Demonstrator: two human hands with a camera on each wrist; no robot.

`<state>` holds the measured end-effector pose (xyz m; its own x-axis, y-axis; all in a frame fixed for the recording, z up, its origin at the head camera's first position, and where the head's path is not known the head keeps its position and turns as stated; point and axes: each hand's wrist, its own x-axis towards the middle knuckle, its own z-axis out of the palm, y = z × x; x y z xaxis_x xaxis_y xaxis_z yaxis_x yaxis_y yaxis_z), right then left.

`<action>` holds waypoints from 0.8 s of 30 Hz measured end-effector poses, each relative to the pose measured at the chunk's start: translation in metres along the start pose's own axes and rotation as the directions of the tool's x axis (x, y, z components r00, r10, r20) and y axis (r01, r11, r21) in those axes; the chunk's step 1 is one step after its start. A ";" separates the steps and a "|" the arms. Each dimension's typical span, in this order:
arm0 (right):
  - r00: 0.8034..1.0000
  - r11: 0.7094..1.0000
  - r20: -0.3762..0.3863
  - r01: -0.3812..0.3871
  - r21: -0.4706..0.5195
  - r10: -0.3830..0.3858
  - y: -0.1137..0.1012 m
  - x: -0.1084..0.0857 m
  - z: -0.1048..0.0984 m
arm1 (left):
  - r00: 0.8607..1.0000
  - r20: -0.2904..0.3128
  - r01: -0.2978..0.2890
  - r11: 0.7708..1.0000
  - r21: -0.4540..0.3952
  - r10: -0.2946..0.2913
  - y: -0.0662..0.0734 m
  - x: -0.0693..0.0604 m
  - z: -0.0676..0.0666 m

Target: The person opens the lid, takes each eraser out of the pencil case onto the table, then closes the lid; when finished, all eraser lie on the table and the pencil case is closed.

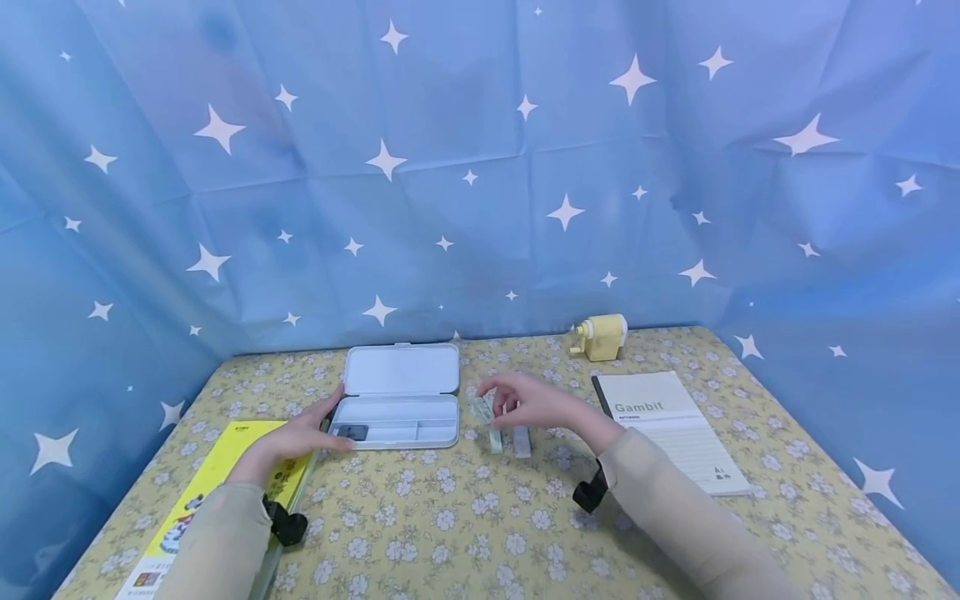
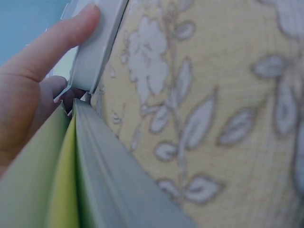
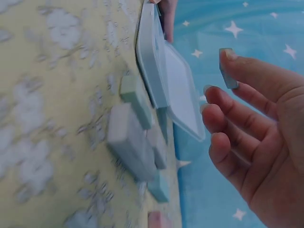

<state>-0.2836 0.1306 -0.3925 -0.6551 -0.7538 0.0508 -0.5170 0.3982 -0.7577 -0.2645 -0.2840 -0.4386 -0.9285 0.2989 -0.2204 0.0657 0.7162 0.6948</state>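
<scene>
An open white pencil case [image 1: 438,436] lies on the table with its lid folded back. My left hand [image 1: 303,429] grips its left end, thumb along the front side and other fingers at the far left edge. A dark grey piece [image 1: 352,432] sits in the left compartment. To the right of the case, my right hand [image 1: 528,400] pinches a small grey-green eraser-like block [image 3: 229,71] between thumb and fingertips, above the table. Beneath it lie several pastel blocks, among them a green one [image 1: 496,441] and a greyish-purple one [image 1: 521,442].
A yellow book [image 1: 240,454] lies under the left forearm, close to the case. A notebook [image 1: 675,429] rests right of the right hand. The yellow pencil sharpener [image 1: 603,337] stands at the back, before a blue starry curtain [image 1: 480,200].
</scene>
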 end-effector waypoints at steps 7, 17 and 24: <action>0.999 0.999 -0.036 -0.035 0.004 0.035 0.007 -0.028 -0.001 | 1.000 0.001 -0.004 1.000 0.006 0.004 -0.001 0.000 0.000; 0.992 0.994 -0.089 -0.095 -0.053 0.090 0.020 -0.055 -0.007 | 1.000 -0.002 0.008 1.000 -0.002 -0.008 -0.001 0.000 0.000; 0.991 0.993 -0.104 -0.089 -0.082 0.081 0.028 -0.068 -0.011 | 1.000 0.000 0.003 1.000 -0.007 -0.003 -0.001 0.001 0.000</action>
<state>-0.2593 0.1989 -0.4101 -0.7486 -0.6605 0.0573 -0.5000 0.5057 -0.7031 -0.2649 -0.2844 -0.4400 -0.9285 0.2972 -0.2225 0.0604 0.7123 0.6992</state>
